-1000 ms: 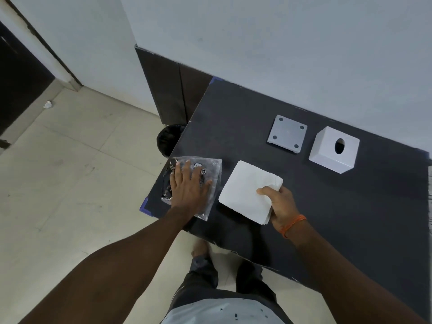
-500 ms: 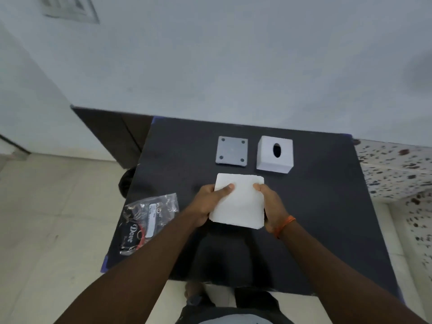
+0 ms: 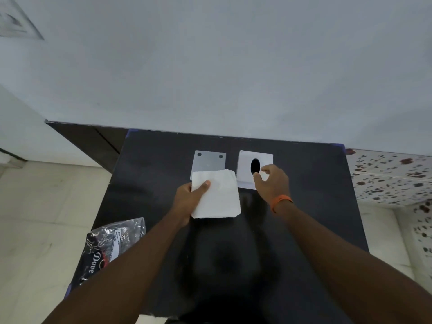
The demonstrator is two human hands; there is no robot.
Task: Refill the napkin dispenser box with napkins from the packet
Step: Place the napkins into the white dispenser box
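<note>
**Desk:** What runs along the left of the frame?

**Photographer:** An emptied clear packet (image 3: 112,244) with dark printing lies at the near-left corner of the black tabletop (image 3: 152,174), partly hanging over the edge above the pale floor tiles (image 3: 42,206).

**Desk:** And the hands?

**Photographer:** The left hand (image 3: 190,199) grips a thick stack of white napkins (image 3: 218,197) by its left edge, thumb pressed on top, the other fingers hidden beneath. The stack's far edge overlaps a flat grey plate (image 3: 209,160) with round holes at its corners, lying near the back of the tabletop.

**Desk:** Where is the dispenser?

**Photographer:** The white napkin dispenser box (image 3: 245,169) stands just right of the plate, close to the wall (image 3: 210,66), its oval slot facing up. The right hand (image 3: 272,183), an orange band (image 3: 281,202) at the wrist, reaches over the box's near-right part. Its fingers (image 3: 265,170) are curled and parted, thumb and forefinger apart, with nothing between them; whether they touch the box cannot be told.

**Desk:** Far right?

**Photographer:** A speckled white surface (image 3: 388,178) beside the tabletop.
</note>
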